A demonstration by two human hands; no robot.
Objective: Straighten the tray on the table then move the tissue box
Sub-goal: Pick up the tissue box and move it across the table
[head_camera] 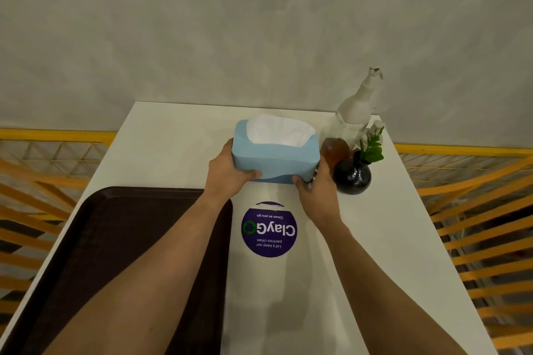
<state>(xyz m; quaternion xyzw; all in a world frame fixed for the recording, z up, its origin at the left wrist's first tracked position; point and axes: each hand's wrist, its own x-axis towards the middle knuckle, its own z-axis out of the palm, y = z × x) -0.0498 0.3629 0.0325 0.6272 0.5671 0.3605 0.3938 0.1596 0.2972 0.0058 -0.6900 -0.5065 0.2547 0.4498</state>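
A light blue tissue box (277,157) with white tissue showing on top is held over the far middle of the white table (360,253). My left hand (226,173) grips its left end and my right hand (315,189) grips its right front corner. It appears slightly lifted and tilted, though I cannot tell for sure. A dark brown tray (115,239) lies at the near left, its edges parallel to the table's edges; my left forearm crosses over it.
A black round vase with a green sprig (353,177), an amber bottle (334,150) and a white pump bottle (359,106) stand right of the box. A purple round sticker (268,229) lies on the table. Orange railings flank both sides; a grey wall is behind.
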